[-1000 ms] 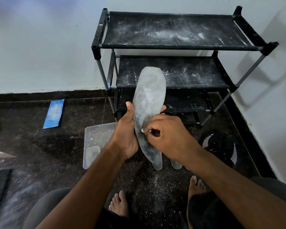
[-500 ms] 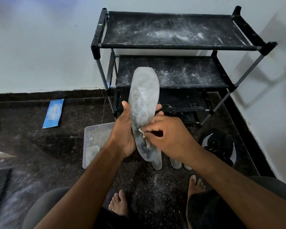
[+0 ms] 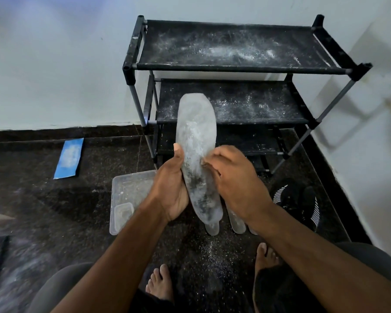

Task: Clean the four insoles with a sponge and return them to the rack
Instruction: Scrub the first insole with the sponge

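Head view looks down on a dark speckled floor dusted with white powder, meeting pale walls at a corner where a black three-tier rack stands, its shelves powdered too. Held in front of the rack, a grey insole stands nearly upright, its long axis running from the floor side up toward the rack's middle shelf. The left hand grips its left edge, thumb up along it. The right hand has its fingers curled against the right edge; whatever it holds is hidden. Other insoles lie on the floor below, beside a clear tub.
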